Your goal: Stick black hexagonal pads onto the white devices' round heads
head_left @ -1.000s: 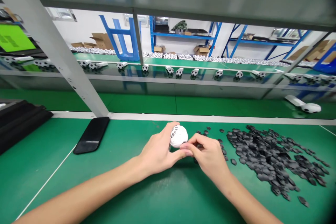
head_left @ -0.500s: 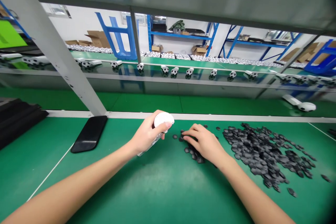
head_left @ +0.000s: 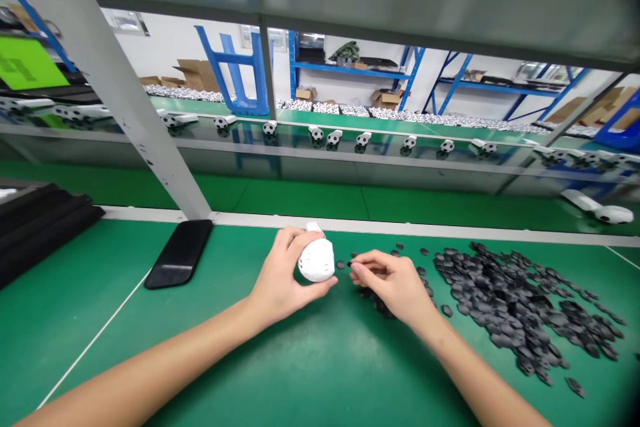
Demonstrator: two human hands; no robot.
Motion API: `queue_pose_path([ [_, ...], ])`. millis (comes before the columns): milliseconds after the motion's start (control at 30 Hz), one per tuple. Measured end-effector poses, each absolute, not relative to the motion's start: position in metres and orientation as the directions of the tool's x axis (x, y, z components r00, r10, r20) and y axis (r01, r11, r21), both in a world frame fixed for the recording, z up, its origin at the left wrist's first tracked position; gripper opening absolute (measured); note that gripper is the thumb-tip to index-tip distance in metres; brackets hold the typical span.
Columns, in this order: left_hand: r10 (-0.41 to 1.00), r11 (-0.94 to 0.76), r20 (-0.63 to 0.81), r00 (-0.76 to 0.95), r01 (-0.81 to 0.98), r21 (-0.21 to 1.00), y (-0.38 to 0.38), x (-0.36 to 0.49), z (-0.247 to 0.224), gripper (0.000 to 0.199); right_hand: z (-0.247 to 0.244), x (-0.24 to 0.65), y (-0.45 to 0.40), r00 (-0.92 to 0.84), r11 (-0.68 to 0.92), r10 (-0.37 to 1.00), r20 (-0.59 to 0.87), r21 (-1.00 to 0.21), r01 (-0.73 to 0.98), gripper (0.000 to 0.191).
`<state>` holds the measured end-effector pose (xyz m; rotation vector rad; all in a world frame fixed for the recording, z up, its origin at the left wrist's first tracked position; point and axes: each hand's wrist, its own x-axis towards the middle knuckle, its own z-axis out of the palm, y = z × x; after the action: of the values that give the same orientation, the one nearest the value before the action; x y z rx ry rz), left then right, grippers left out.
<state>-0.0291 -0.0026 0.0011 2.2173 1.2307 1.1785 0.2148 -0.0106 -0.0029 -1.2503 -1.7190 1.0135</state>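
Observation:
A round white piece [head_left: 317,260] with small slots in its face is held between the thumb and fingers of my left hand [head_left: 285,270]. To its right, my right hand [head_left: 393,280] pinches a small black piece [head_left: 351,265], mostly covered by the fingertips. One loose black piece [head_left: 341,265] lies on the green table between the hands. More black pieces [head_left: 383,307] lie under and around my right hand, partly hidden by it. A large spread pile of black pieces [head_left: 505,300] covers the table farther right.
A black phone [head_left: 180,253] lies at the left, beside a slanted metal post [head_left: 135,113]. Dark foam strips [head_left: 45,230] are at the far left. Beyond the table's rail [head_left: 440,231], a white item [head_left: 600,208] rests on the green belt, with football-patterned items [head_left: 363,139] behind.
My left hand has turned the white piece so its slotted face shows. My right hand's fingers have closed on a black piece and lifted slightly. The view has shifted a little.

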Motion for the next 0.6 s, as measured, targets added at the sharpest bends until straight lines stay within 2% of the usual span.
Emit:
queue_pose_path([
  [67, 0.883, -0.465, 0.393, 0.257, 0.588, 0.662, -0.009, -0.029, -0.006, 0.065, 0.005, 0.208, -0.022, -0.238, 0.056, 0.971, 0.015, -0.984, 0.167, 0.027],
  [133, 0.929, -0.369, 0.261, 0.263, 0.600, 0.710, -0.016, -0.025, -0.008, 0.066, 0.012, 0.201, -0.031, -0.278, 0.020, 0.960, -0.008, -0.995, 0.098, 0.026],
  [233, 0.942, -0.300, 0.147, 0.301, 0.566, 0.768, -0.024, -0.019, -0.005, 0.066, 0.014, 0.192, -0.038, -0.302, 0.098, 0.952, 0.046, -0.982, 0.159, 0.023],
  [433, 0.915, -0.290, 0.097, 0.392, 0.472, 0.833, -0.030, -0.016, 0.010, 0.076, 0.007, 0.186, -0.040, -0.226, 0.160, 0.969, 0.097, -0.947, 0.278, 0.024],
  [600, 0.906, -0.255, 0.055, 0.420, 0.438, 0.862, -0.027, -0.017, 0.012, 0.077, 0.002, 0.186, -0.042, -0.209, 0.317, 0.946, 0.248, -0.847, 0.427, 0.030],
])
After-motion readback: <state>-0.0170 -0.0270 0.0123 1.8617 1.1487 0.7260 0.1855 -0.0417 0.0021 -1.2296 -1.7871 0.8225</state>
